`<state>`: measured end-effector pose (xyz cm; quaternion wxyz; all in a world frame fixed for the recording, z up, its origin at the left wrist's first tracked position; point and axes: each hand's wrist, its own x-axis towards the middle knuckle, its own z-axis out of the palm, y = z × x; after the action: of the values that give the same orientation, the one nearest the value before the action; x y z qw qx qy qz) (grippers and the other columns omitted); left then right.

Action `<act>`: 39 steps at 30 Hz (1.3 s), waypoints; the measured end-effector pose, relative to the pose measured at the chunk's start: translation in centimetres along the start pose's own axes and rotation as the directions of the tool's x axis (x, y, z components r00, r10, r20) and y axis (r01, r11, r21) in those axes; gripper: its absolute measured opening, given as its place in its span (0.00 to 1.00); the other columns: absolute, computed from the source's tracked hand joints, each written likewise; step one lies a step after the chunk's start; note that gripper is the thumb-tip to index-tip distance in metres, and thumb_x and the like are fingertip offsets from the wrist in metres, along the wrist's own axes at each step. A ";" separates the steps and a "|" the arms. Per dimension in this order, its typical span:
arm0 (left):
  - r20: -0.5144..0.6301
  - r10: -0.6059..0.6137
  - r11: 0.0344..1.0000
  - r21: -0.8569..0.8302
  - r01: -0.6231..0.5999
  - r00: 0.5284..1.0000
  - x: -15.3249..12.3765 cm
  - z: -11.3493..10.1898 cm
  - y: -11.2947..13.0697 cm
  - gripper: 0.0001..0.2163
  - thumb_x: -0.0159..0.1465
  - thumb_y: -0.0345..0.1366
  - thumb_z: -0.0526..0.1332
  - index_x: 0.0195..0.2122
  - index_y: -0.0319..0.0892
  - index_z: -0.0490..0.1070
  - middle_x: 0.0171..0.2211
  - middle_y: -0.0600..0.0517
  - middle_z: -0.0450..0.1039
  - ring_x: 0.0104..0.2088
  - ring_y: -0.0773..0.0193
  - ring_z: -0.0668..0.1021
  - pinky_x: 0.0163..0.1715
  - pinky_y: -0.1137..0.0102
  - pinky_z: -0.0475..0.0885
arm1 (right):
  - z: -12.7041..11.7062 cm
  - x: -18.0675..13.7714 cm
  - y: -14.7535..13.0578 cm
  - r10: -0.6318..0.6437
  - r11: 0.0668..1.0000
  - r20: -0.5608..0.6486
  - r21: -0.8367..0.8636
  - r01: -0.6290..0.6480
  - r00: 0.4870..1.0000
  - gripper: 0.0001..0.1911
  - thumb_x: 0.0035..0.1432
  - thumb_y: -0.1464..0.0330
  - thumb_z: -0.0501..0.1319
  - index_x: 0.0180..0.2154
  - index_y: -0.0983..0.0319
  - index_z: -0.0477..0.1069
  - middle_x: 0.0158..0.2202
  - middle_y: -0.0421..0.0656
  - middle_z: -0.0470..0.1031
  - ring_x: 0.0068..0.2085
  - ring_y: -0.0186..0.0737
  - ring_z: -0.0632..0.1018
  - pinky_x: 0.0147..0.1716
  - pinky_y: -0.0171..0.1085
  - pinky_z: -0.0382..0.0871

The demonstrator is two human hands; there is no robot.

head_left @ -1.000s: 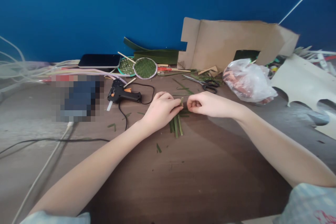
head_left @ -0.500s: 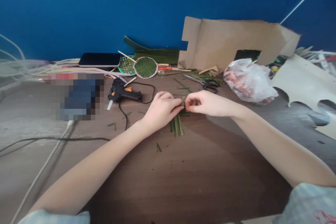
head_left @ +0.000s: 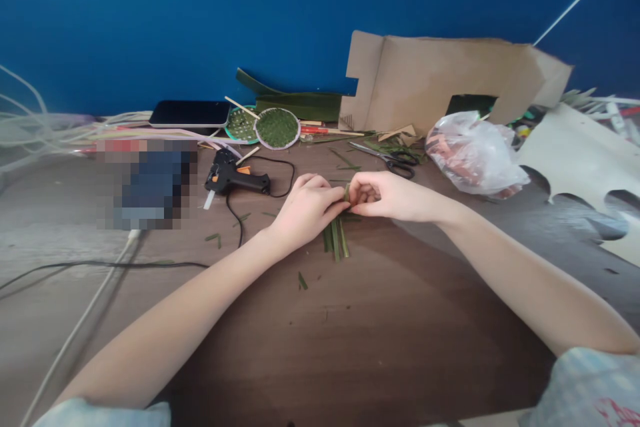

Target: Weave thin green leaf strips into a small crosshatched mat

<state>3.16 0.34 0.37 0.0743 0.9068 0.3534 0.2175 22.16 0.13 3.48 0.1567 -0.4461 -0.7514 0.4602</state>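
Several narrow green leaf strips [head_left: 336, 240] lie side by side on the brown table [head_left: 380, 320], their near ends sticking out below my hands. My left hand [head_left: 306, 208] presses its closed fingers down on the strips' far ends. My right hand [head_left: 387, 195] is curled in a pinch on a strip end right against the left fingertips. The two hands touch over the strips.
A black glue gun [head_left: 234, 179] with its cord lies left of my hands. Scissors [head_left: 393, 160], a plastic bag [head_left: 473, 155], round woven green discs [head_left: 277, 128], a phone [head_left: 190, 114] and cut cardboard [head_left: 440, 80] line the back. Loose leaf scraps [head_left: 303, 281] dot the table.
My right hand has slid a little to the left, closing the gap until its fingers meet the left hand's. The left hand and strips stay put.
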 end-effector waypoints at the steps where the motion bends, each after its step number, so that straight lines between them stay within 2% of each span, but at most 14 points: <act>1: 0.003 -0.002 1.000 0.000 0.002 1.000 0.0 0.0 0.0 0.08 0.63 0.36 0.57 0.28 0.40 0.70 0.27 0.53 0.69 0.34 0.65 0.71 0.46 0.65 0.62 | 0.0 0.0 0.0 -0.007 1.000 0.001 0.023 0.007 1.000 0.06 0.48 0.71 0.60 0.30 0.62 0.63 0.26 0.36 0.69 0.27 0.30 0.69 0.29 0.33 0.62; 9: 0.000 -0.005 1.000 -0.002 0.005 1.000 0.0 0.1 -0.1 0.07 0.63 0.37 0.57 0.29 0.41 0.71 0.26 0.54 0.69 0.35 0.65 0.71 0.46 0.66 0.62 | 0.1 0.1 0.4 -0.024 0.996 0.002 0.091 0.024 1.000 0.08 0.49 0.69 0.61 0.32 0.61 0.62 0.28 0.38 0.72 0.30 0.33 0.73 0.33 0.35 0.66; 13: -0.006 -0.006 1.000 -0.015 0.006 1.000 0.0 0.1 0.0 0.08 0.62 0.38 0.58 0.30 0.41 0.71 0.26 0.54 0.69 0.35 0.65 0.71 0.46 0.65 0.62 | -0.2 -0.1 0.2 -0.018 0.996 0.017 0.093 0.017 1.000 0.08 0.50 0.72 0.58 0.35 0.60 0.62 0.31 0.40 0.75 0.35 0.36 0.76 0.37 0.36 0.67; 17: -0.010 -0.006 1.000 -0.029 0.005 1.000 0.0 0.0 0.1 0.07 0.62 0.38 0.57 0.31 0.41 0.72 0.26 0.54 0.69 0.34 0.65 0.71 0.46 0.65 0.62 | -0.3 -0.6 -0.7 -0.026 0.999 -0.004 -0.027 0.026 1.000 0.06 0.54 0.69 0.56 0.36 0.60 0.62 0.30 0.39 0.75 0.33 0.35 0.75 0.35 0.36 0.66; 21: -0.021 -0.003 0.999 -0.043 0.002 1.000 -0.1 0.0 0.1 0.09 0.63 0.38 0.56 0.31 0.41 0.71 0.27 0.53 0.69 0.34 0.65 0.71 0.46 0.65 0.62 | 0.3 -0.9 -1.6 -0.054 0.977 -0.104 -0.209 0.032 0.993 0.11 0.56 0.59 0.55 0.34 0.60 0.64 0.27 0.38 0.74 0.28 0.35 0.72 0.30 0.35 0.62; 24: -0.021 -0.006 0.999 -0.046 0.005 1.000 -0.1 0.1 0.0 0.09 0.63 0.39 0.56 0.32 0.41 0.71 0.27 0.53 0.70 0.34 0.64 0.72 0.46 0.64 0.62 | 0.7 -0.9 -1.8 -0.066 0.963 -0.160 -0.270 0.021 0.985 0.11 0.58 0.58 0.53 0.32 0.59 0.64 0.26 0.37 0.73 0.26 0.34 0.71 0.28 0.34 0.59; 29: -0.007 -0.008 0.999 -0.044 0.007 1.000 -0.2 0.1 0.1 0.07 0.60 0.39 0.59 0.31 0.40 0.70 0.28 0.53 0.71 0.34 0.63 0.72 0.48 0.62 0.62 | 0.8 -0.9 -1.9 -0.061 0.959 -0.161 -0.283 0.013 0.985 0.10 0.59 0.59 0.52 0.33 0.59 0.64 0.26 0.37 0.74 0.27 0.34 0.72 0.29 0.34 0.59; 39: -0.038 -0.025 1.000 0.011 0.025 0.999 -0.3 0.5 0.5 0.05 0.59 0.30 0.54 0.29 0.41 0.69 0.27 0.52 0.70 0.35 0.63 0.71 0.46 0.65 0.63 | 0.3 -1.1 -2.1 -0.021 0.970 -0.120 -0.244 -0.009 0.993 0.09 0.58 0.60 0.52 0.33 0.59 0.64 0.28 0.39 0.77 0.28 0.35 0.74 0.29 0.34 0.61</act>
<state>3.44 -0.21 -0.07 0.0651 0.8984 0.3674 0.2316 21.46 -1.30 5.28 0.1474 -0.4870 -0.7928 0.3356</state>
